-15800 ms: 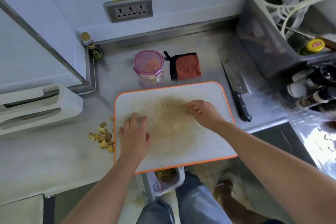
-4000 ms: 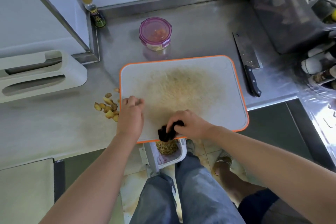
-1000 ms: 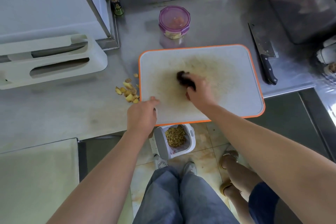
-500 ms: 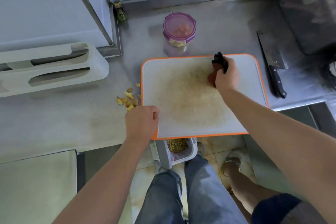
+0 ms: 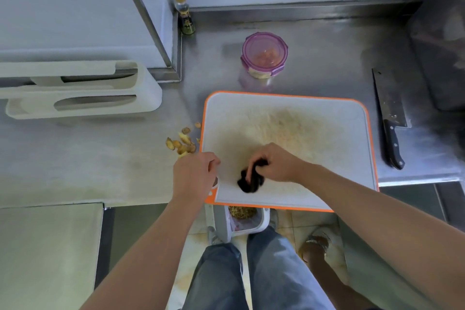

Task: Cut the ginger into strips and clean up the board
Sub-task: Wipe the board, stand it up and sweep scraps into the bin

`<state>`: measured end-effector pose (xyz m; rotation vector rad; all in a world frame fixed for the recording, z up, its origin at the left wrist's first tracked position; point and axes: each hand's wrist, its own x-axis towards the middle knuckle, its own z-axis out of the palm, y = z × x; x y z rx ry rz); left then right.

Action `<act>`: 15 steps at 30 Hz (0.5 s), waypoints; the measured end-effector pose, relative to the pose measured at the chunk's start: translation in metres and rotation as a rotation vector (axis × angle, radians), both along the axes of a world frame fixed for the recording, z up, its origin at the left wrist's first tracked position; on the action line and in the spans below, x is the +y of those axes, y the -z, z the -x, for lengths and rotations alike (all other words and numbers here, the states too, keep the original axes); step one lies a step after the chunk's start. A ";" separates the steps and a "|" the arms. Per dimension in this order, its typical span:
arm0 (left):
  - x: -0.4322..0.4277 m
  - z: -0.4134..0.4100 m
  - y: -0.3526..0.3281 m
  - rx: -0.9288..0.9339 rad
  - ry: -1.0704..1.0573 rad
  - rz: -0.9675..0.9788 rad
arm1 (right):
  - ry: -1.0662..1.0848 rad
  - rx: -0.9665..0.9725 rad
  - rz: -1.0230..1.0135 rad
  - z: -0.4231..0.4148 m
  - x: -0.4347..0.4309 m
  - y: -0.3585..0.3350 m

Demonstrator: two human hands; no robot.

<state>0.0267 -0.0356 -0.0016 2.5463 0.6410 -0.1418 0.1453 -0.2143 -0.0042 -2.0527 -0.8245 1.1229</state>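
I am gripping the near left corner of the cutting board (image 5: 339, 118) with my left hand (image 5: 193, 176), fingers curled over its edge, steadying it; my right hand (image 5: 276, 163) is closing tightly round a bunched dark cloth (image 5: 251, 180) and pressing it onto the board close to the near edge, left of centre.

The board is lying with its long axis parallel to the bench (image 5: 88, 171) front, its near edge overhanging; a small bin (image 5: 254, 228) is standing on the floor directly beneath that overhang, holding shredded scraps that I am judging to be ginger.

No strips are showing on the board; a broad brownish stain (image 5: 284, 128) is spreading across its middle, away from the cloth toward the far edge and somewhat to the right; the right hand is the nearer one to it, so I am judging the next wipe to be running outward from the near edge.

Ginger pieces (image 5: 182, 143) are lying on the bench just beside the board's left edge, nearer the left hand.

A cleaver (image 5: 390, 118) is resting off the board's right edge, handle toward the bench front; a purple-lidded container (image 5: 264, 54) is standing beyond the far edge.
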 end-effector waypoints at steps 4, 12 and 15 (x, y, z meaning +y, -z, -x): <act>0.001 -0.002 -0.001 0.021 0.022 -0.023 | 0.252 0.025 -0.071 -0.009 -0.002 -0.014; -0.003 0.010 0.000 0.010 0.090 -0.026 | 0.178 -0.248 -0.099 0.013 -0.003 -0.004; -0.003 0.012 -0.001 0.016 0.132 -0.028 | 0.084 -0.022 0.011 0.024 -0.018 -0.019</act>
